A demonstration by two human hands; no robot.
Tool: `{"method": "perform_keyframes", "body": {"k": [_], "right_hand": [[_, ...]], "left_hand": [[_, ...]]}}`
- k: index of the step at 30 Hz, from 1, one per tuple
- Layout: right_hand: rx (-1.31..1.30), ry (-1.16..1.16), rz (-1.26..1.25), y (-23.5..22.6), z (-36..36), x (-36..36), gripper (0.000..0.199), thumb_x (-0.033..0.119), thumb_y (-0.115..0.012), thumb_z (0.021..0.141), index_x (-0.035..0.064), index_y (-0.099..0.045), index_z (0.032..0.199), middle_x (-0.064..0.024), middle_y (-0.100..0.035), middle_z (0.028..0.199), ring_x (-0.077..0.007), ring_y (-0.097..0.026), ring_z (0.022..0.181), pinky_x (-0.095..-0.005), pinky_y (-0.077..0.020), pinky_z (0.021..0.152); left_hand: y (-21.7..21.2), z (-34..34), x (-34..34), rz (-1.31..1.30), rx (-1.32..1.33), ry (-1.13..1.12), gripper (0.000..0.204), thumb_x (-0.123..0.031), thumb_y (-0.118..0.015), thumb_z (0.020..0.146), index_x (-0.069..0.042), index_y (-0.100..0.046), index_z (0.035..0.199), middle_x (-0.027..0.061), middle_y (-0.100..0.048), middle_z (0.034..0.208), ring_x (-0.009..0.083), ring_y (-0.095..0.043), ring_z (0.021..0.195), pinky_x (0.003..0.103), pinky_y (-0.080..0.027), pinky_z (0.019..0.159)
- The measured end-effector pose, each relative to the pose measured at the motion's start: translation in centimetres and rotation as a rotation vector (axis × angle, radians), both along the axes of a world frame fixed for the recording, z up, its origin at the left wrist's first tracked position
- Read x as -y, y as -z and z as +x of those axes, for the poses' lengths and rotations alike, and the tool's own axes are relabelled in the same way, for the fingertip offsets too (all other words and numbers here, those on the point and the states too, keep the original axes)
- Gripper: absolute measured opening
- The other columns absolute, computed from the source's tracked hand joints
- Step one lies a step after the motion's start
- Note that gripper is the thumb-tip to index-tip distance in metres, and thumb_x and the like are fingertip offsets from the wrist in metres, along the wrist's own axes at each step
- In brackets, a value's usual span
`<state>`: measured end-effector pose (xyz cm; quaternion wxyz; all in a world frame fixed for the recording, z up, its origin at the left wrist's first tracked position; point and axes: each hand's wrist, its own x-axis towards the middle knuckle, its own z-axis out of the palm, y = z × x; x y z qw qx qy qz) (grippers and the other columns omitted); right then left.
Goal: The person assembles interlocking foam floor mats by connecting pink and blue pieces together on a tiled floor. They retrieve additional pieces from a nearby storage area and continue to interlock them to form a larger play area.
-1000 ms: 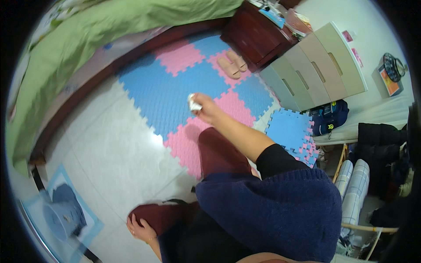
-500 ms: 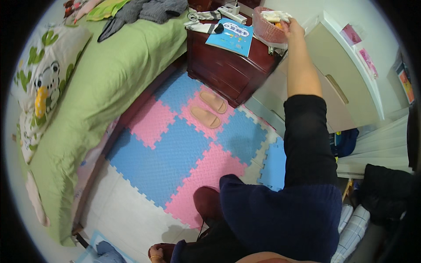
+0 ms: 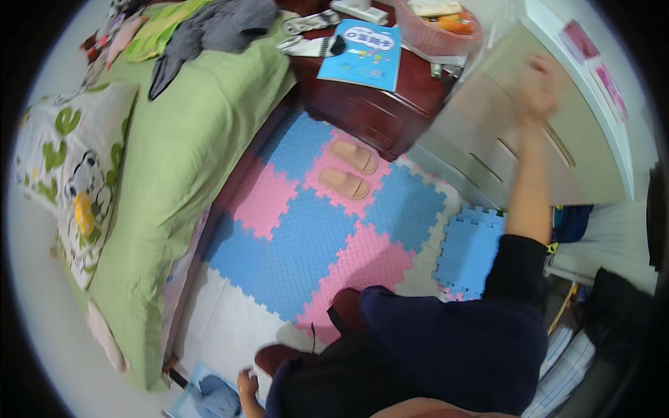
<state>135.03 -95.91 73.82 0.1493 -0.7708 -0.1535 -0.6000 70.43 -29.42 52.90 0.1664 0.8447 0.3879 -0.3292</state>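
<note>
At the far left lies a white pillow with green leaves and a cartoon animal print (image 3: 73, 184), resting on a bed under a light green quilted cover (image 3: 188, 139), with a grey garment (image 3: 209, 28) heaped near its head. Low beside the bed, the left hand (image 3: 246, 383) hangs just above a pale blue printed bag (image 3: 209, 398) on the floor; its fingers look loosely curled, though it is too small to tell whether they grip anything. In the middle, a pair of tan slippers (image 3: 352, 171) sits on pink and blue interlocking foam floor mats (image 3: 313, 237). Behind them, a dark red wooden nightstand (image 3: 369, 111) carries a blue booklet (image 3: 362, 52) and a pink plastic basket (image 3: 439, 31). To the right, the right hand (image 3: 540, 87) is raised in front of a beige chest of drawers (image 3: 516, 146); it is motion-blurred, so I cannot tell how its fingers stand.
</note>
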Motion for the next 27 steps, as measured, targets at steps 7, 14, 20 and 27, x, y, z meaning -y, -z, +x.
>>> {"method": "perform_keyframes", "body": {"k": [7,14,20,27], "right_hand": [[-0.626,0.854,0.082,-6.6,-1.2,31.2,0.032,0.031,-0.051,0.084,0.0052,-0.062,0.100,-0.0161,-0.063,0.103,-0.0296,-0.059,0.094,-0.0388,-0.0446,0.084],[-0.720,0.881,0.217,-9.1,-1.1,21.2,0.050,0.046,-0.049,0.084,-0.0025,-0.059,0.088,-0.0212,-0.062,0.083,-0.0323,-0.059,0.081,-0.0409,-0.0434,0.074],[-0.757,0.905,0.326,-10.3,-2.7,19.1,0.044,0.043,-0.052,0.082,-0.0011,-0.056,0.078,-0.0152,-0.055,0.075,-0.0268,-0.051,0.074,-0.0354,-0.0395,0.071],[-0.772,0.882,0.461,-10.9,-5.0,17.0,0.046,0.045,-0.052,0.080,-0.0005,-0.055,0.074,-0.0132,-0.055,0.067,-0.0220,-0.051,0.065,-0.0334,-0.0408,0.067]], "left_hand": [[0.9,25.1,4.4,-0.153,0.252,0.548,0.032,-0.017,-0.058,0.075,-0.008,-0.063,0.106,0.0178,-0.060,0.109,0.0349,-0.055,0.103,0.041,-0.043,0.092],[-4.4,57.1,20.2,-0.334,1.011,0.988,0.028,-0.017,-0.059,0.080,-0.007,-0.060,0.105,0.0168,-0.059,0.103,0.0346,-0.055,0.097,0.041,-0.044,0.085],[-16.3,85.1,49.1,-0.320,1.749,1.100,0.026,-0.027,-0.060,0.081,-0.005,-0.064,0.094,0.0127,-0.060,0.109,0.0302,-0.058,0.098,0.040,-0.047,0.082],[-14.5,94.3,58.5,0.100,0.964,1.189,0.032,-0.028,-0.061,0.080,-0.009,-0.061,0.105,0.0108,-0.064,0.103,0.0289,-0.059,0.104,0.041,-0.048,0.087]]}}
